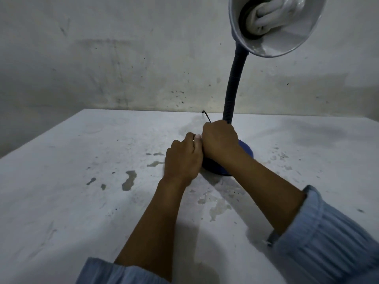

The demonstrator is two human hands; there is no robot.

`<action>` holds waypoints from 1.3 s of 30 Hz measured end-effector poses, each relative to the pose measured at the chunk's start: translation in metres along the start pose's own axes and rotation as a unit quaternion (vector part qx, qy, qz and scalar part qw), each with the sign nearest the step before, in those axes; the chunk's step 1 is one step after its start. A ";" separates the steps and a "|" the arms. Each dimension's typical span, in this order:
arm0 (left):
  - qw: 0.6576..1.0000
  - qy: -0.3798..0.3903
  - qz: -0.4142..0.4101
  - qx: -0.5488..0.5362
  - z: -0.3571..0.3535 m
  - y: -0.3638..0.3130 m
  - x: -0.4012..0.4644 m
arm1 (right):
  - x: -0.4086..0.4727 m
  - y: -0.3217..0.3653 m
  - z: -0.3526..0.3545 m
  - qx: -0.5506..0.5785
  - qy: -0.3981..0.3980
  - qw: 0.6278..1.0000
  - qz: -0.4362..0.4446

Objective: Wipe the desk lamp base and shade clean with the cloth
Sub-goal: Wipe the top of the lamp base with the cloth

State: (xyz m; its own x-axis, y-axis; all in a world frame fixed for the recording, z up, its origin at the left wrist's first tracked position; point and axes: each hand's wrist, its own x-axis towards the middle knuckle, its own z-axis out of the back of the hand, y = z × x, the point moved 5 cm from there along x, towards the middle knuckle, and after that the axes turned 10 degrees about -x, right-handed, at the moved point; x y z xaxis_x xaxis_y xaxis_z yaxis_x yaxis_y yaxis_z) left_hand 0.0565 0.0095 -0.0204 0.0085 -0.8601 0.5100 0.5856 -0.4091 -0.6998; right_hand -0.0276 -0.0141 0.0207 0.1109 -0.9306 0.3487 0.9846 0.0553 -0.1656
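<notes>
A desk lamp stands on the white table (pixel 61 191) near the back wall. Its round blue base (pixel 245 149) is mostly covered by my hands. A dark flexible neck (pixel 232 87) rises to the grey shade (pixel 295 44) at the top right, whose opening faces me and shows a white spiral bulb (pixel 272 15). My right hand (pixel 220 141) grips the foot of the neck on top of the base. My left hand (pixel 183 158) has its fingers curled against the base's left rim, and its thumb touches my right hand. No cloth is in view.
A thin black cord (pixel 206 116) runs from behind the base over the table's back edge. The tabletop is stained, with chipped grey patches (pixel 129 180) left of my arms. A scuffed wall stands directly behind.
</notes>
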 end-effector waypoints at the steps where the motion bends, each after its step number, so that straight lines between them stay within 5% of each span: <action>1: 1.000 -0.001 0.006 0.002 0.001 -0.001 0.000 | 0.003 0.000 0.000 0.007 0.000 1.000 0.000; 17: 0.997 0.008 0.067 0.022 -0.005 0.002 0.001 | -0.006 -0.093 -0.008 0.014 0.081 0.989 -0.121; 29: 0.998 -0.004 0.063 -0.031 -0.005 0.006 0.004 | -0.011 -0.030 0.006 0.053 0.079 0.995 0.014; 34: 0.997 -0.048 0.059 -0.015 0.002 0.000 -0.002 | -0.002 -0.012 0.000 0.061 0.001 0.998 -0.030; 39: 0.992 -0.089 0.085 0.015 0.011 0.003 -0.002 | 0.009 -0.004 -0.004 0.097 0.045 0.994 0.032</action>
State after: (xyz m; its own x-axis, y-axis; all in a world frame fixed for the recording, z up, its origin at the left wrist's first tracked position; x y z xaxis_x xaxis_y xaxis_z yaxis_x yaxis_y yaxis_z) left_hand 0.0667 0.0130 -0.0179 0.2502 -0.8472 0.4687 0.5876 -0.2519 -0.7690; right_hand -0.0307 -0.0240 0.0203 0.1706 -0.9509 0.2583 0.9843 0.1764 -0.0008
